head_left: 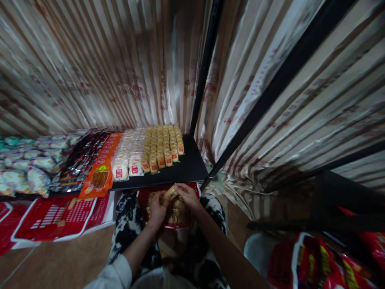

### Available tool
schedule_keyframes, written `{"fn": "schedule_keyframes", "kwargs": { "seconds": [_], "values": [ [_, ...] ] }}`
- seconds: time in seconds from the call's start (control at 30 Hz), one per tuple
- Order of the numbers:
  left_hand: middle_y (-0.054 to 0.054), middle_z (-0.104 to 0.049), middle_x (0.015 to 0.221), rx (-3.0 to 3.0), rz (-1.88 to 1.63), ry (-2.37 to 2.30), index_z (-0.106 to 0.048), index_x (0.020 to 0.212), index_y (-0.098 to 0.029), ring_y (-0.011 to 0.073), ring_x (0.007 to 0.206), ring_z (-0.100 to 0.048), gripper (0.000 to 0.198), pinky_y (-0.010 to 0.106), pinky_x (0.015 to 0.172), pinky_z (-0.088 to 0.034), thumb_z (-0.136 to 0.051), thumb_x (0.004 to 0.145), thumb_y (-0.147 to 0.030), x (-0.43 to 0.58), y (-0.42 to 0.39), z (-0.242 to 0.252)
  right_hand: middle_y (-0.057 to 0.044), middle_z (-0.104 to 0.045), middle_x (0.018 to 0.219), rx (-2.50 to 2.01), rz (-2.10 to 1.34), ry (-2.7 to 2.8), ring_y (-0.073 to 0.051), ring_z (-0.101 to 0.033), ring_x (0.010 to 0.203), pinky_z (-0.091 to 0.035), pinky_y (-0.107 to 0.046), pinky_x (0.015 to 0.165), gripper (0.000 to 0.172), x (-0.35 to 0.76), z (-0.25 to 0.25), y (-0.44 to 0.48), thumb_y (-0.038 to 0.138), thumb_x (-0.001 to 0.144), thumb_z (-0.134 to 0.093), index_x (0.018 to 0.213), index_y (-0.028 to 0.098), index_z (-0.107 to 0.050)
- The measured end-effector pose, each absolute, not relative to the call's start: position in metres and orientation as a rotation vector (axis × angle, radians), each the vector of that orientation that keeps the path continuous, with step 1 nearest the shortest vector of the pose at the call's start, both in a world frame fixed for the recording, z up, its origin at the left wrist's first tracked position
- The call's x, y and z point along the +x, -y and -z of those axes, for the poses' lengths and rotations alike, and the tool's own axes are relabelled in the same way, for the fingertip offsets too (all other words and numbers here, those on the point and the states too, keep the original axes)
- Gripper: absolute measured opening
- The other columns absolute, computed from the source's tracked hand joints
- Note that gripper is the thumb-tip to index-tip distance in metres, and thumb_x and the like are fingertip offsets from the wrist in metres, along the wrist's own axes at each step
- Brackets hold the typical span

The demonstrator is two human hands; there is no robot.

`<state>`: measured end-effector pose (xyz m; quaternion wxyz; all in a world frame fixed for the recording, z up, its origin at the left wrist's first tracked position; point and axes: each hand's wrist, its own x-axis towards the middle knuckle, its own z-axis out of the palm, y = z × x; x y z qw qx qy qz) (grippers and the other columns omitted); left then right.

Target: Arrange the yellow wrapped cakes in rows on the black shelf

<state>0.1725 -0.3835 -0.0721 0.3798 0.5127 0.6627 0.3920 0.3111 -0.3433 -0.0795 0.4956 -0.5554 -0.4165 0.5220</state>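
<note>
Both of my hands come together over a red basket (195, 220) between my knees. My left hand (158, 208) is closed on one end of a yellow, clear-wrapped snack cake (170, 193). At its other end, the fingers of my right hand (187, 196) pinch the same piece. Below them, similar wrapped pieces (177, 214) lie in the basket, partly hidden by my hands. On the black shelf (195, 160) ahead, matching yellow packs (164, 144) stand in close rows, with red labels on the front ones. White wrapped packs (126, 156) are lined up beside them.
Left along the shelf are an orange snack bag (100, 166), dark shiny packets (82, 162) and white pouches (39, 164). Another red basket (60, 216) sits below. Black posts (258, 108) cross before striped curtains (120, 60). Red packages (319, 261) are at lower right.
</note>
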Motion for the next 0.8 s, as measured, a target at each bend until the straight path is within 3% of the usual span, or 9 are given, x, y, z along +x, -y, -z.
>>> {"fn": "schedule_keyframes", "kwargs": {
  "seconds": [0.13, 0.27, 0.57, 0.7, 0.8],
  "values": [
    [0.008, -0.057, 0.098, 1.553, -1.122, -1.756, -0.059, 0.097, -0.018, 0.0201, 0.095, -0.056, 0.022, 0.036, 0.088, -0.047, -0.048, 0.077, -0.021, 0.179, 0.383, 0.055, -0.007, -0.071, 0.092, -1.201, -1.414, 0.915, -0.021, -0.067, 0.083, -0.054, -0.033, 0.071, 0.044, 0.316, 0.063, 0.343, 0.049, 0.063, -0.071, 0.096, 0.019, -0.068],
    [0.009, -0.049, 0.106, 1.74, -1.227, -1.77, -0.057, 0.1, -0.019, 0.0201, 0.104, -0.051, 0.022, 0.039, 0.096, -0.043, -0.046, 0.081, -0.019, 0.187, 0.381, 0.05, -0.007, -0.069, 0.102, -1.071, -1.495, 0.879, -0.021, -0.066, 0.092, -0.053, -0.035, 0.08, 0.05, 0.319, 0.051, 0.341, 0.047, 0.066, -0.071, 0.108, 0.02, -0.064],
    [0.01, -0.044, 0.118, 1.714, -1.363, -1.675, -0.052, 0.112, -0.019, 0.0217, 0.116, -0.045, 0.029, 0.044, 0.102, -0.039, -0.046, 0.084, -0.022, 0.197, 0.38, 0.05, -0.001, -0.069, 0.092, -1.001, -1.541, 0.73, -0.017, -0.065, 0.082, -0.051, -0.031, 0.079, 0.048, 0.327, 0.05, 0.327, 0.039, 0.059, -0.079, 0.102, 0.023, -0.064],
    [0.011, -0.051, 0.117, 1.38, -1.367, -1.608, -0.047, 0.119, -0.018, 0.0204, 0.109, -0.052, 0.038, 0.037, 0.092, -0.046, -0.05, 0.083, -0.032, 0.202, 0.367, 0.045, -0.002, -0.067, 0.095, -1.016, -1.466, 0.731, -0.018, -0.064, 0.085, -0.051, -0.033, 0.08, 0.042, 0.327, 0.065, 0.323, 0.041, 0.065, -0.074, 0.1, 0.023, -0.06],
    [0.01, -0.056, 0.114, 1.332, -1.309, -1.611, -0.05, 0.116, -0.016, 0.0196, 0.106, -0.055, 0.037, 0.037, 0.095, -0.044, -0.05, 0.081, -0.027, 0.205, 0.351, 0.044, -0.004, -0.066, 0.096, -1.107, -1.344, 0.9, -0.02, -0.064, 0.089, -0.051, -0.037, 0.083, 0.034, 0.329, 0.072, 0.322, 0.04, 0.071, -0.066, 0.099, 0.023, -0.058]
  ]
}}
